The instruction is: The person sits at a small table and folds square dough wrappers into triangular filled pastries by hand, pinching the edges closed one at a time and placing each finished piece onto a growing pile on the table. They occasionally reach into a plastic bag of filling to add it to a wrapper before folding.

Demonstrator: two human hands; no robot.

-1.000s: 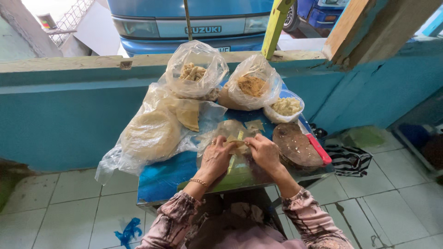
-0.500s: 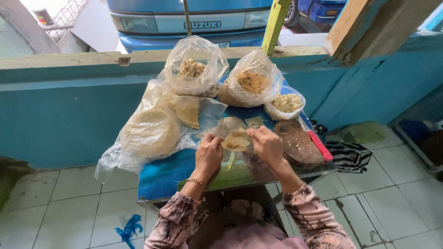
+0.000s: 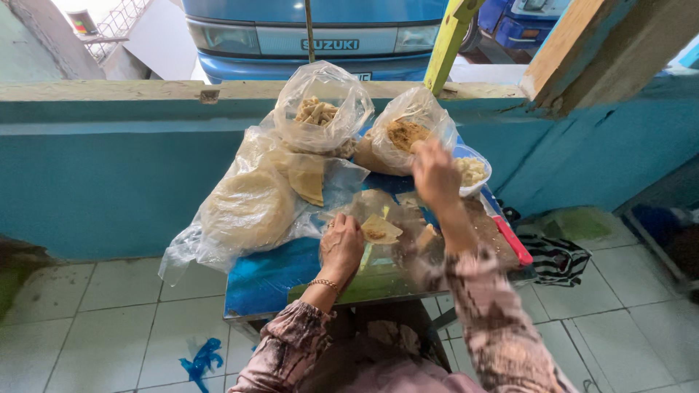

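While the left hand (image 3: 341,246) pinches a pale folded wrapper (image 3: 380,229) with a dab of brown filling on it, holding it just above the blue table (image 3: 266,273), the right hand (image 3: 435,173) is up at the clear bag of brown filling (image 3: 405,131), fingers bent toward its mouth; whether they grip anything I cannot tell, since the hand is blurred. Half a second ago both hands were together on the wrapper; the right has since lifted away toward the bag.

Under the right forearm the table is hard to read: a dark round board (image 3: 486,233) and a red-handled tool (image 3: 509,239) are partly covered by the sleeve, and the small white bowl (image 3: 473,172) of pale bits is half hidden behind the hand. A second bag of pale strips (image 3: 320,111) stands left of the filling bag, and a big loose plastic bag of round flat sheets (image 3: 247,207) sprawls over the table's left edge.

Behind the table runs a low turquoise wall (image 3: 109,167) with a worn ledge, a blue van (image 3: 328,33) parked beyond it, cut off by the top edge. The floor is pale tile, with a blue scrap (image 3: 202,361) lying on it and a striped cloth (image 3: 557,258) to the right.
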